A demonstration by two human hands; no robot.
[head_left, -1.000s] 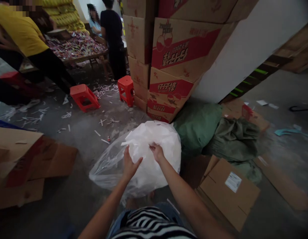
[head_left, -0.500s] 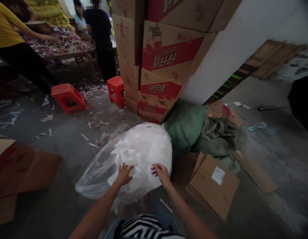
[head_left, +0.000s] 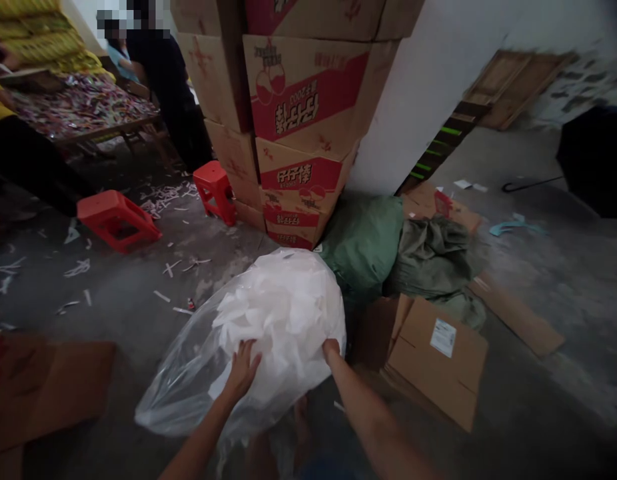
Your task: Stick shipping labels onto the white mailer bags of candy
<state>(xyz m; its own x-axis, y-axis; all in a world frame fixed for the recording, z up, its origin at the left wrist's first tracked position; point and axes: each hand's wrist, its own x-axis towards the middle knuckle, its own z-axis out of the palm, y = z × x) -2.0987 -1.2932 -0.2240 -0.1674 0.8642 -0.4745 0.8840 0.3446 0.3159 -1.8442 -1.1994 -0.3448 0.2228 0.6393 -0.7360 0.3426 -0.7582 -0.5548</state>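
Observation:
A large clear plastic bag (head_left: 176, 380) lies on the floor in front of me, its loose end stretching to the left. White sheet-like pieces (head_left: 268, 307) are bunched inside; I cannot make out their material. My left hand (head_left: 244, 369) rests on the near left part of the bag, over the white pieces, with fingers apart. At the bag's right side, my right hand (head_left: 332, 349) is closed against the plastic, its fingertips mostly hidden.
Stacked cartons (head_left: 303, 100) rise beyond the bag. Green sacks (head_left: 363, 243) and flattened cardboard (head_left: 438, 360) lie to the right. Red stools (head_left: 116, 220) stand at left among paper strips; another cardboard box (head_left: 63, 387) is nearer. Co-workers (head_left: 161, 80) stand by a heaped table (head_left: 108, 127).
My right hand has gone from spread fingers above the bag to closed at its right side. My left hand stays on the bag, slightly lower. The view has shifted.

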